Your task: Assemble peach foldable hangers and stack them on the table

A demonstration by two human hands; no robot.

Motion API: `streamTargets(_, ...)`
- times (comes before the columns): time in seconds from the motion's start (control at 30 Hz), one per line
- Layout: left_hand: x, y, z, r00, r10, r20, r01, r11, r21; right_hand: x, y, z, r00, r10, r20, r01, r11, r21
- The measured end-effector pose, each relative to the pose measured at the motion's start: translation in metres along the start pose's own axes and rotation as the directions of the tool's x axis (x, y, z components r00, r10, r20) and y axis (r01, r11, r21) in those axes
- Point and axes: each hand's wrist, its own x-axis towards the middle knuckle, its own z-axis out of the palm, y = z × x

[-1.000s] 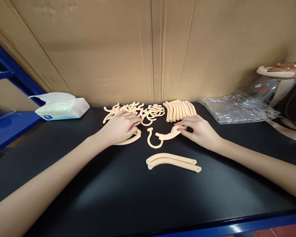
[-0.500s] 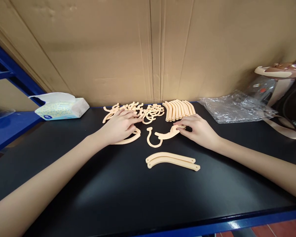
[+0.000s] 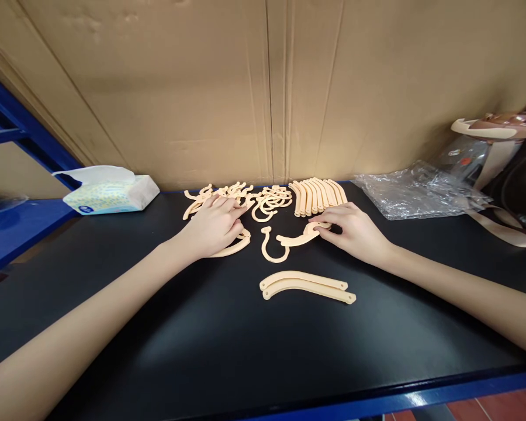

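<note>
My right hand has its fingers pinched on the right end of a curved beige piece, mid-surface. The piece's left end is at the hook's right tip; can't tell if they touch. My left hand is over the near-left side of the hook pile; can't tell if those fingers grip anything. Another curved piece shows partly under it. Two curved bars nested on the near side, bar row far right of the pile.
</note>
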Motion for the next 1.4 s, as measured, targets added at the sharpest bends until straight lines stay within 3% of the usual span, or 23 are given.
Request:
streamTargets(0.2,0.001,0.008,0.001,0.997,-0.071,-0.004,0.071,0.997,-0.004,0.004,0.008,-0.010,0.999,-0.034,0.032,0.034,0.999,-0.024)
streamTargets(0.37,0.004,0.016,-0.013,0.994,-0.108,0.012,0.108,0.993,-0.043,0.007,0.013,-0.022,0.973,-0.138,0.187,0.137,0.990,0.021)
streamTargets(0.5,0.004,0.034,-0.042,0.999,0.006,0.047,0.000,0.991,-0.133,0.009,0.014,-0.030,0.957,-0.121,0.265,0.120,0.993,0.019)
streamTargets(0.6,0.000,0.052,-0.054,0.988,0.144,0.048,-0.121,0.940,-0.320,0.010,0.014,-0.035,0.931,-0.112,0.347,0.102,0.994,0.047)
streamTargets(0.77,-0.010,0.068,-0.045,0.982,0.185,-0.041,-0.183,0.873,-0.451,0.010,0.016,-0.040,0.900,-0.070,0.431,0.035,0.995,0.090)
streamTargets(0.9,-0.018,0.070,-0.035,0.972,0.233,-0.037,-0.218,0.829,-0.514,0.011,0.016,-0.044,0.876,-0.067,0.478,0.012,0.993,0.119)
streamTargets(1.13,-0.024,0.077,-0.026,0.940,0.339,-0.032,-0.307,0.805,-0.507,0.009,0.011,-0.049,0.906,-0.017,0.423,-0.011,0.998,0.062)
streamTargets(1.4,-0.023,0.081,-0.023,0.949,0.309,-0.064,-0.299,0.815,-0.496,0.009,0.008,-0.053,0.905,-0.011,0.426,0.029,0.999,-0.035)
